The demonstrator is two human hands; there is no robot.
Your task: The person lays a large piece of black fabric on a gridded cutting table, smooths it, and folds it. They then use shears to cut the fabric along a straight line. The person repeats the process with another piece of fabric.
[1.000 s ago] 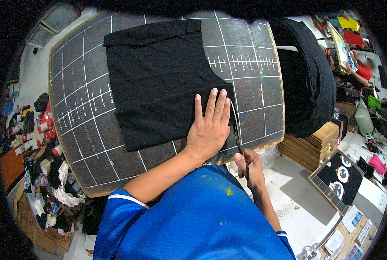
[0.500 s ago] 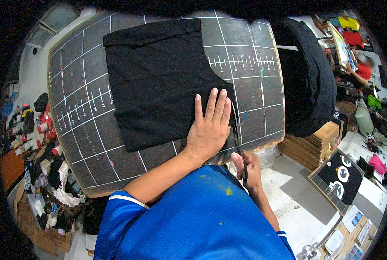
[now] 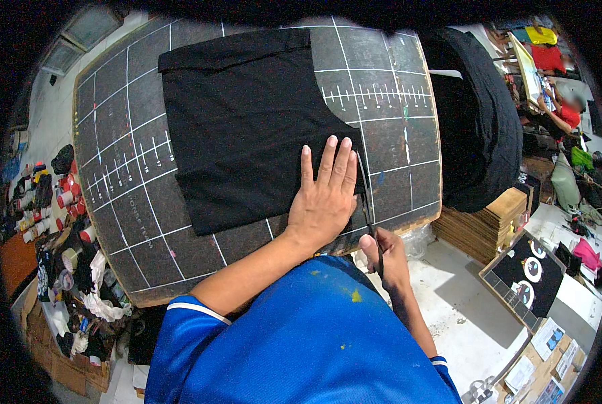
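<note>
A piece of black fabric [image 3: 240, 128], cut with a curved notch at its upper right, lies flat on a dark board [image 3: 398, 145] marked with white grid lines. My left hand [image 3: 323, 195] presses palm-down on the fabric's lower right part, fingers stretched out. Just right of it, a pair of scissors [image 3: 367, 209] points away from me, its blades along the fabric's right edge. The handles are in my right hand [image 3: 390, 259], which is closed around them below the board's near edge. How far the blades are apart is hard to make out.
Folded black cloth [image 3: 483, 128] lies right of the board, above a stack of brown sheets [image 3: 486, 225]. Lower right stands a board with a black printed piece [image 3: 533, 276]. Thread cones [image 3: 68, 195] crowd the left. Another person [image 3: 565, 114] sits far right.
The scissors have shifted slightly at the fabric's right edge, and more of the blades shows. My right hand has moved a little with them. My left hand stays flat on the fabric.
</note>
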